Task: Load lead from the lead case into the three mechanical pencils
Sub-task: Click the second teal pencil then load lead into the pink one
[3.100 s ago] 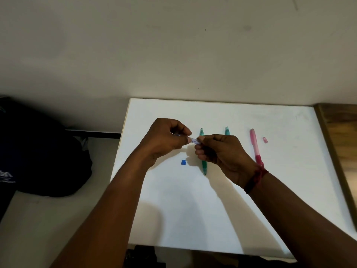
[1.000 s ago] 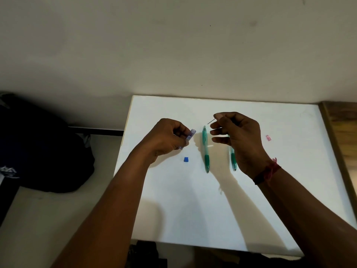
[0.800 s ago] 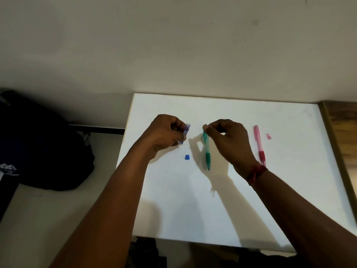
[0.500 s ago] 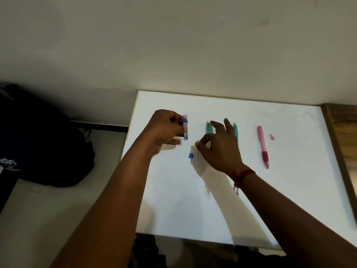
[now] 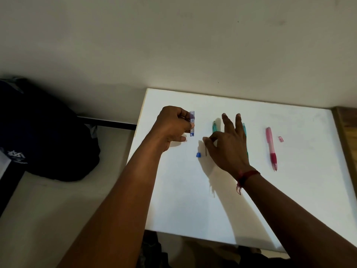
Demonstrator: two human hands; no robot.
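My left hand (image 5: 172, 124) grips a small blue lead case (image 5: 192, 123), held upright above the white table (image 5: 289, 190). My right hand (image 5: 229, 144) pinches a thin dark lead (image 5: 206, 150) between thumb and forefinger, its lower end hanging near the table, the other fingers spread. Two green mechanical pencils lie under that hand: only the top of one (image 5: 214, 127) and the edge of the other (image 5: 244, 128) show. A pink mechanical pencil (image 5: 271, 147) lies to the right, untouched. The case's blue cap (image 5: 198, 155) lies on the table beside the lead.
A small pink cap (image 5: 280, 139) lies right of the pink pencil. A dark bag (image 5: 44, 136) sits on the floor at the left. A wooden surface (image 5: 347, 136) borders the table's right edge, and a pale wall rises behind it.
My right hand drew a lead from the case, then came down left of the green pencils with the lead pointing downward. My left hand turned the case upright.
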